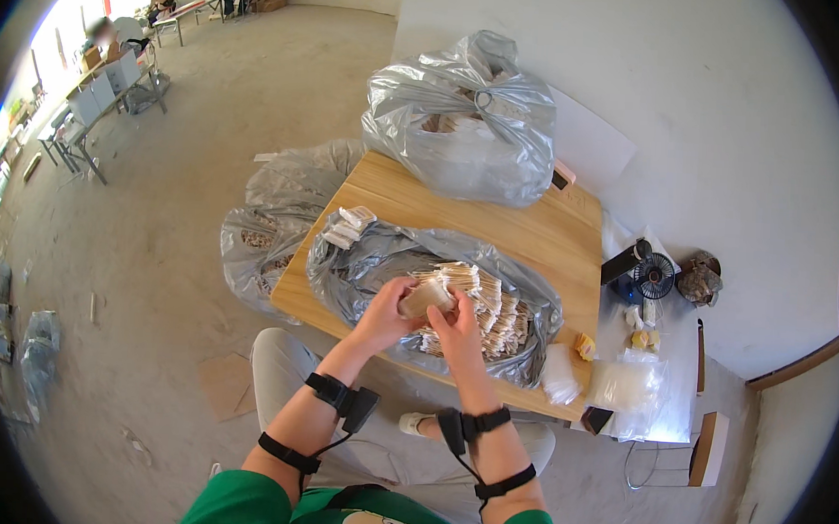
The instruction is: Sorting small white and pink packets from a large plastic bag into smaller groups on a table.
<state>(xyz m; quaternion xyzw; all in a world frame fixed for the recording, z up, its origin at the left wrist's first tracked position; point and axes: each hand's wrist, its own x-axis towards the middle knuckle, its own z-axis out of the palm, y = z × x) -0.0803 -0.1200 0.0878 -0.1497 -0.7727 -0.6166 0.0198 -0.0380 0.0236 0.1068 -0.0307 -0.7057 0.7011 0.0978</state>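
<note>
My left hand (390, 310) and my right hand (458, 330) are closed on opposite sides of a small translucent plastic bag (424, 298). What the bag contains, if anything, is unclear. Directly below and beyond my hands, a heap of thin pale sticks (502, 316), which look like wooden cotton swabs, lies in an opened grey plastic sack (343, 282) on the table. Several small filled packets (348, 227) rest at the sack's far left edge.
A large stuffed grey sack (460, 122) stands on the wooden table's (404, 190) far end. Flat clear bags (626, 385) lie at the right, near a small black fan (653, 274). More sacks (259, 239) sit on the floor at left. People work at distant tables.
</note>
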